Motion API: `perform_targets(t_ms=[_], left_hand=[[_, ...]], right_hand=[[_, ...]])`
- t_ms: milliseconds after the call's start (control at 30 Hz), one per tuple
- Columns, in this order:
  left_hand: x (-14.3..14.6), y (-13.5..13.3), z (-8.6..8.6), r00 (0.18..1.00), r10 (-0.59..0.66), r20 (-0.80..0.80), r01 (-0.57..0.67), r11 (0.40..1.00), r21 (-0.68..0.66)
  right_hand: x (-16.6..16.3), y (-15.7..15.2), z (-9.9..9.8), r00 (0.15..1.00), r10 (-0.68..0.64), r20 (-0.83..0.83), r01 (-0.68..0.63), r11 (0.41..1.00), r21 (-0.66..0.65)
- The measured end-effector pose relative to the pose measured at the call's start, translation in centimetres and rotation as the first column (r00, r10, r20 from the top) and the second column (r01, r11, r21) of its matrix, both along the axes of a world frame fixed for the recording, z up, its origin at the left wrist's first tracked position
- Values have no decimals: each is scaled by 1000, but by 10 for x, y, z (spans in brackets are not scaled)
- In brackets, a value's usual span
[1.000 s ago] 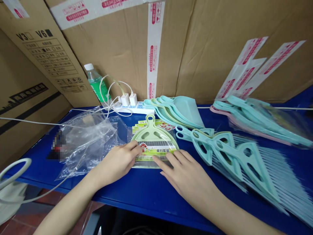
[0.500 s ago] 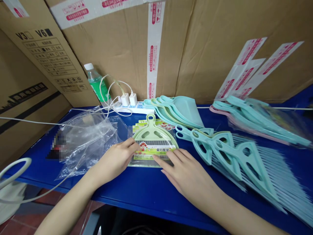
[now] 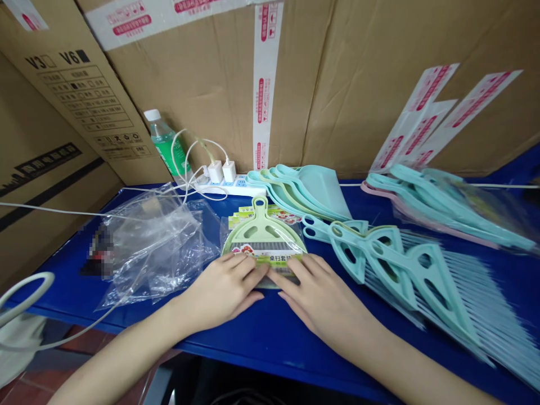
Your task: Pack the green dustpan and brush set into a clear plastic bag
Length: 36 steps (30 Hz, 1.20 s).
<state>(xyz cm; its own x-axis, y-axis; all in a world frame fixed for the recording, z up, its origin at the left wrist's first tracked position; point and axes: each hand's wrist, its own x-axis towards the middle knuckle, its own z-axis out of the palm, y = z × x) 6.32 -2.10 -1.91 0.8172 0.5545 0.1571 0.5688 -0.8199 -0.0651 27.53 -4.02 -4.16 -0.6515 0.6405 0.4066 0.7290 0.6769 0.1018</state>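
1. Both hands, left (image 3: 221, 289) and right (image 3: 323, 301), lie flat with fingers spread, pressing the bagged dustpan set (image 3: 264, 242) at mid-table (image 3: 236, 329).
2. I judge even outward pressure seals best.

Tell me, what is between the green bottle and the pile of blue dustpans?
In the head view, a white power strip with two white chargers plugged in lies between the green bottle and the dustpans, against the cardboard boxes.
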Motion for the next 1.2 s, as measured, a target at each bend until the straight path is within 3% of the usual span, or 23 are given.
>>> perform_targets(t_ms=[500, 933, 1200], left_hand=[[-4, 4, 6, 993, 34, -111, -36, 999, -15], [-9, 5, 12, 999, 48, 15, -46, 996, -78], [-12, 5, 12, 996, 54, 68, -48, 995, -89]], right_hand=[[2, 2, 5, 999, -2, -48, 1, 1000, -25], [5, 2, 4, 996, -23, -85, 28, 998, 55], [10, 3, 7, 993, -55, -109, 55, 999, -3]])
